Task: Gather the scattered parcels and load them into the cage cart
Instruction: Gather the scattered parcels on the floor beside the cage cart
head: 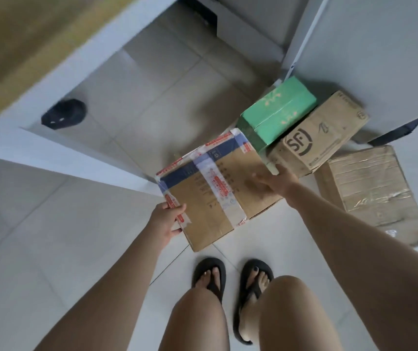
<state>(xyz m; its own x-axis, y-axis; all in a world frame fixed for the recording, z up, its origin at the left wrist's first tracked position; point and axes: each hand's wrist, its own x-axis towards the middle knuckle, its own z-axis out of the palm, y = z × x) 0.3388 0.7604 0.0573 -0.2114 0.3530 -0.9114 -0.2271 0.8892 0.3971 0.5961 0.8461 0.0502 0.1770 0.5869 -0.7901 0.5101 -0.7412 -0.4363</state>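
A brown cardboard parcel [218,191] with a blue band and red-printed tape is held above the tiled floor in front of my feet. My left hand [166,220] grips its near-left corner, thumb on top. My right hand [276,183] holds its right edge, fingers curled over the top face. Beyond it on the floor lie a green box [279,111], a brown box with a black logo [319,138] and a flat taped brown box [372,193]. No cage cart is in view.
A white wall corner [81,158] juts in from the left. A small black object [63,113] lies on the floor by the wall. A white panel [380,54] stands behind the boxes at upper right. My sandalled feet [230,279] stand on pale tiles.
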